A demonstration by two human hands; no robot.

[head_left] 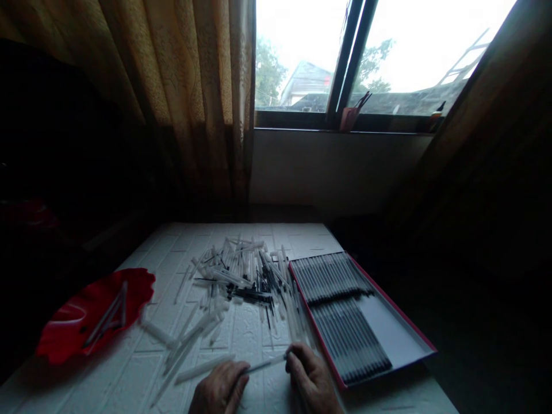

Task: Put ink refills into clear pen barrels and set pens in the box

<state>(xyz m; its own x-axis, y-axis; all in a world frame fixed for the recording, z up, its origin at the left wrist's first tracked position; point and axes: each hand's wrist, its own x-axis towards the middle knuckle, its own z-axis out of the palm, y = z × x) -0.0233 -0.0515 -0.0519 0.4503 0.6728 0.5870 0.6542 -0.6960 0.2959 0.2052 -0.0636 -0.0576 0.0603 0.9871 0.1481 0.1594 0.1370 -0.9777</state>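
A slim clear pen (267, 363) stretches between my two hands above the front of the white table. My left hand (219, 388) pinches one end of it between thumb and fingers. At the other end, the fingertips of my right hand (311, 376) are closed on it. Beyond my hands lies a loose pile of clear pen barrels (235, 253), mixed with black pen parts (250, 294). Beside my right hand is a shallow red-edged box (414, 336), with two rows of pens (349, 339) laid side by side.
A red scalloped dish (56, 339) at the left holds a few thin pen pieces (110, 316). The white brick-patterned table (185, 233) reaches toward the wall. Behind it are a curtain (207, 115) and a window, with a pinkish holder (348, 119) on the sill.
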